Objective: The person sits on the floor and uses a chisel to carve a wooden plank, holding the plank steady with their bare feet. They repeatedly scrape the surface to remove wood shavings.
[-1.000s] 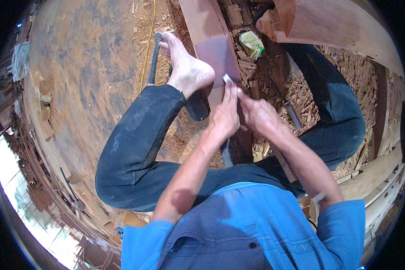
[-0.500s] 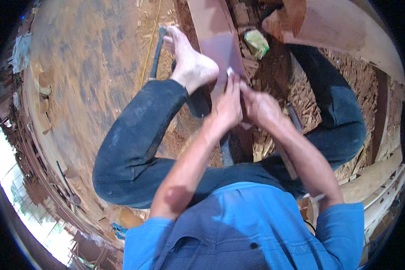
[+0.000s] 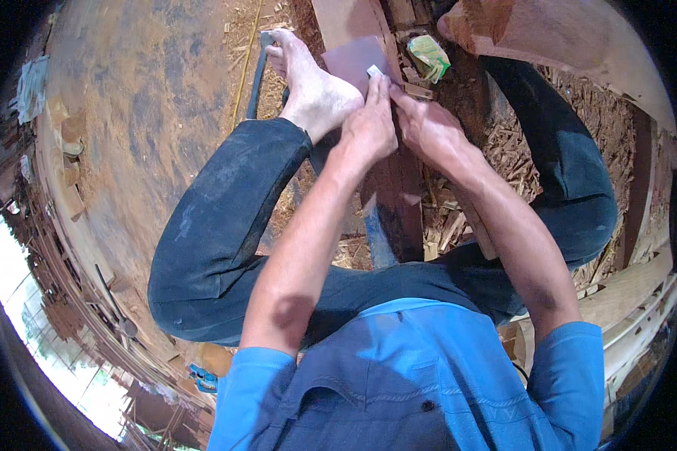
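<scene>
A long reddish-brown wooden board (image 3: 351, 19) runs away from me between my legs. My left hand (image 3: 368, 129) is closed over it, with a small white piece (image 3: 374, 71) at its fingertips. Close on its right, my right hand (image 3: 432, 134) is bent inward, its fingertips near the left fingers. What the right fingers press on or hold is hidden. Just beyond the fingertips lies a flat purple-grey area (image 3: 353, 56) with straight edges; I cannot tell whether it is a thin sheet or shade. My bare left foot (image 3: 308, 86) rests against the board's left side.
A crumpled green-and-white packet (image 3: 429, 59) lies right of the board. Left of my foot is a dark-handled tool (image 3: 259, 83), beside a yellow cord (image 3: 248, 64). Wood shavings (image 3: 515, 154) cover the ground at right, under a big curved wooden piece (image 3: 564, 45).
Both hands have slid forward along the board, away from my body, and the white piece has moved with the left fingers. The purple-grey area also reaches farther forward.
</scene>
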`<act>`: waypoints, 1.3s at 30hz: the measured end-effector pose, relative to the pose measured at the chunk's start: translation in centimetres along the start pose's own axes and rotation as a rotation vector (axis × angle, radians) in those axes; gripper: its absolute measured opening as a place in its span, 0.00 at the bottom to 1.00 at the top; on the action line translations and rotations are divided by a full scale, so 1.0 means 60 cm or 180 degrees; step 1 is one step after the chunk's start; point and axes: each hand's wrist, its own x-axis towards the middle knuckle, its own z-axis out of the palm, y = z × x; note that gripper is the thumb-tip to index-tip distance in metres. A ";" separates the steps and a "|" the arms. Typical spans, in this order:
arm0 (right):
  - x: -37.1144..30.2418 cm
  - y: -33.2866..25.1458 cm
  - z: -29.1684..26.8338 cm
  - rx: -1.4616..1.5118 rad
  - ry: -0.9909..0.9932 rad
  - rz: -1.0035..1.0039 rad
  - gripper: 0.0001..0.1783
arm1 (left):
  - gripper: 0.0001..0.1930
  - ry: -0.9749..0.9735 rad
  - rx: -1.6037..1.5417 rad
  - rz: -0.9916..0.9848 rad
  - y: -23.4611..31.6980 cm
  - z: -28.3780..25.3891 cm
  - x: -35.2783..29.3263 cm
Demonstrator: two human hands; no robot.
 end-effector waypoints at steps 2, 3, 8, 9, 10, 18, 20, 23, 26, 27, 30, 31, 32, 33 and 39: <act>0.007 -0.001 0.003 0.0105 0.0100 -0.0044 0.21 | 0.45 -0.0048 -0.0150 -0.0089 -0.004 0.002 0.000; -0.012 -0.006 0.009 0.0084 0.0011 0.0125 0.21 | 0.45 -0.0090 -0.0286 -0.0112 0.002 0.011 -0.020; -0.082 -0.021 0.018 -0.0215 -0.0233 0.0417 0.21 | 0.43 -0.0110 -0.0302 -0.0072 0.028 0.039 -0.082; -0.062 -0.024 0.011 -0.0160 -0.0157 0.0412 0.21 | 0.43 -0.0144 -0.0342 -0.0141 0.024 0.030 -0.065; -0.051 -0.019 0.012 -0.0097 -0.0102 0.0454 0.21 | 0.43 -0.0227 -0.0399 -0.0203 0.027 0.006 -0.044; -0.084 -0.014 0.017 -0.0192 -0.0448 0.0370 0.30 | 0.44 0.0077 -0.0403 0.0177 0.018 0.056 -0.084; -0.099 -0.023 0.011 -0.0282 -0.0622 0.0473 0.32 | 0.45 0.0167 -0.0018 0.0114 0.037 0.061 -0.098; -0.037 -0.011 0.001 0.0127 -0.0012 0.0177 0.26 | 0.42 -0.0393 -0.0317 -0.0342 0.030 -0.004 -0.024; -0.006 -0.010 0.003 0.0016 0.0049 0.0175 0.22 | 0.43 0.0067 -0.0117 -0.0025 0.005 -0.012 0.003; -0.009 -0.012 0.004 -0.0015 0.0035 0.0224 0.22 | 0.44 -0.0181 -0.0423 -0.0209 0.009 -0.007 -0.008; -0.082 -0.012 0.018 -0.0169 -0.0345 0.0411 0.28 | 0.45 -0.0017 -0.0350 0.0115 0.022 0.052 -0.081; -0.101 -0.018 0.016 -0.0273 -0.0485 0.0462 0.30 | 0.44 -0.0131 -0.0500 -0.0008 0.033 0.062 -0.102; -0.100 -0.022 0.017 -0.0238 -0.0189 0.0317 0.32 | 0.43 -0.0049 -0.0001 -0.0004 0.037 0.058 -0.095; -0.078 -0.016 0.013 -0.0216 -0.0180 0.0247 0.29 | 0.43 0.0933 0.0346 0.0596 0.011 0.066 -0.068; -0.008 0.003 0.018 0.0062 0.0120 0.0046 0.25 | 0.41 -0.0108 -0.0110 -0.0050 -0.005 0.005 -0.002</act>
